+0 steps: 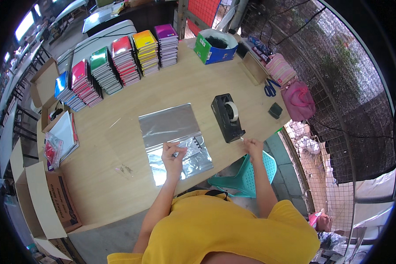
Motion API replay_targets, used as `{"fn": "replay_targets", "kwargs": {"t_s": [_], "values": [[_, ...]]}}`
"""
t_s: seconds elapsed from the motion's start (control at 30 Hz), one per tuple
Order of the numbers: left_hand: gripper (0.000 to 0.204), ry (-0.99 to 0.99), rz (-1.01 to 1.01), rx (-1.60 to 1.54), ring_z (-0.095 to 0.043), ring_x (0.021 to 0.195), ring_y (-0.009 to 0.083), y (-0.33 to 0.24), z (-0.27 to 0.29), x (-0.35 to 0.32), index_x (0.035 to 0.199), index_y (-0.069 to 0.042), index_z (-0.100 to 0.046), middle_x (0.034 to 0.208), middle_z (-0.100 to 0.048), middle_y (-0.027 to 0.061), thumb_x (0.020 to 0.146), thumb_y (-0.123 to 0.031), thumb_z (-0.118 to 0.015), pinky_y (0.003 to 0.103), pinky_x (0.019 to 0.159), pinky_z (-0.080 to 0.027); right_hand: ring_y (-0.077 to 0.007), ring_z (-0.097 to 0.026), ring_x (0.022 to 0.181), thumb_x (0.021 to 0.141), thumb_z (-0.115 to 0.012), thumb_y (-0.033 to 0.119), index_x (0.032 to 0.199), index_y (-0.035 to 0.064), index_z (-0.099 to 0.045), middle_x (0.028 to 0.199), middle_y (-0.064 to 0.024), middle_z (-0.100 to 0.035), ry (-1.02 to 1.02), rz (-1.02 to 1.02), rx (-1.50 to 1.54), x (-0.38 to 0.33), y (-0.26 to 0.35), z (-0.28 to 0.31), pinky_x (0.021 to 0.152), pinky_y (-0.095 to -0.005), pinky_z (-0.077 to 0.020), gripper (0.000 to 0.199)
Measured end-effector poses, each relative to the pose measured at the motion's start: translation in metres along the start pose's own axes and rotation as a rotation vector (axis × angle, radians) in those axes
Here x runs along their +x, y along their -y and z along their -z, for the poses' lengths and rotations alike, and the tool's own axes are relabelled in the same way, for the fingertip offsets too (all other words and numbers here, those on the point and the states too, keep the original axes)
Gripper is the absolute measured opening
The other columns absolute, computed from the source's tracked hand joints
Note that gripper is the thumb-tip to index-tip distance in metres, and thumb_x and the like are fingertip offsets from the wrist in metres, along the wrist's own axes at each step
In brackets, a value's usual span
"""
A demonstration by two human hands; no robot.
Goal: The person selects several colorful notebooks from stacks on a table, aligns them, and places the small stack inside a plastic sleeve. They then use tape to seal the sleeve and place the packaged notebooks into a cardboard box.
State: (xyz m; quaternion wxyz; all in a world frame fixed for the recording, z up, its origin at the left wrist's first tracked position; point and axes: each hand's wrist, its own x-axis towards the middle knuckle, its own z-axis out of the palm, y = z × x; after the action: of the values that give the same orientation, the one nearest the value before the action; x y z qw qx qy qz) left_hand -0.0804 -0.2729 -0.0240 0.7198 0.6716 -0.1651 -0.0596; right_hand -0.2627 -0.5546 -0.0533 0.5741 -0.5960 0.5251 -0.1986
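My left hand (172, 157) is closed, with its fingertips pinched at a small clear plastic-wrapped thing (190, 148) that has a row of black marks like a spiral binding along one edge. Beneath it, shiny clear plastic sleeves (169, 125) lie flat on the table near its front edge. Farther right, my right hand (253, 148) pinches the loose end of tape at the front of a black tape dispenser (226, 118). A roll of whitish tape (232, 111) sits in that dispenser. The exact grip of the left fingers is partly hidden.
Stacks of coloured notebooks (123, 59) line the back of the wooden table (105, 163). A green-blue box (213, 48), blue scissors (271, 87) and a pink pouch (298, 101) are at the right. Cardboard boxes (61, 198) stand left; a teal stool (237, 182) is below the front edge.
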Motion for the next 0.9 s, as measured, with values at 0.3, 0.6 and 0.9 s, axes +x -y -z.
{"fn": "replay_targets", "kwargs": {"t_s": [0.3, 0.6, 0.9], "values": [[0.014, 0.006, -0.160, 0.104, -0.057, 0.090, 0.0236, 0.003, -0.003, -0.003, 0.072, -0.005, -0.067, 0.093, -0.056, 0.0089, 0.067, 0.004, -0.077, 0.035, 0.073, -0.044, -0.0131, -0.056, 0.057, 0.091, -0.065, 0.015, 0.086, 0.0031, -0.062, 0.071, -0.0030, -0.060, 0.305, -0.230, 0.529, -0.081, -0.005, -0.087, 0.052, -0.0260, -0.0466, 0.013], [0.015, 0.048, -0.139, 0.098, -0.055, 0.093, 0.0226, 0.002, -0.003, -0.010, 0.070, -0.004, -0.064, 0.094, -0.054, 0.0077, 0.066, 0.007, -0.074, 0.033, 0.079, -0.043, -0.0065, -0.047, 0.044, 0.085, -0.074, 0.019, 0.066, 0.0021, -0.062, 0.054, -0.0002, -0.055, 0.350, 0.180, 0.068, -0.153, 0.069, -0.139, 0.042, -0.0227, -0.0346, 0.028], [0.045, 0.505, -0.194, 0.216, -0.055, 0.108, 0.0285, -0.037, 0.037, 0.016, 0.110, -0.009, -0.065, 0.113, -0.051, 0.0129, 0.067, -0.002, -0.079, 0.036, 0.093, -0.045, -0.0055, -0.046, 0.044, 0.085, -0.074, 0.020, 0.063, 0.0035, -0.061, 0.053, 0.0000, -0.054, 0.242, 0.233, -0.060, -0.147, 0.041, -0.147, 0.041, -0.0233, -0.0322, 0.030]]}}
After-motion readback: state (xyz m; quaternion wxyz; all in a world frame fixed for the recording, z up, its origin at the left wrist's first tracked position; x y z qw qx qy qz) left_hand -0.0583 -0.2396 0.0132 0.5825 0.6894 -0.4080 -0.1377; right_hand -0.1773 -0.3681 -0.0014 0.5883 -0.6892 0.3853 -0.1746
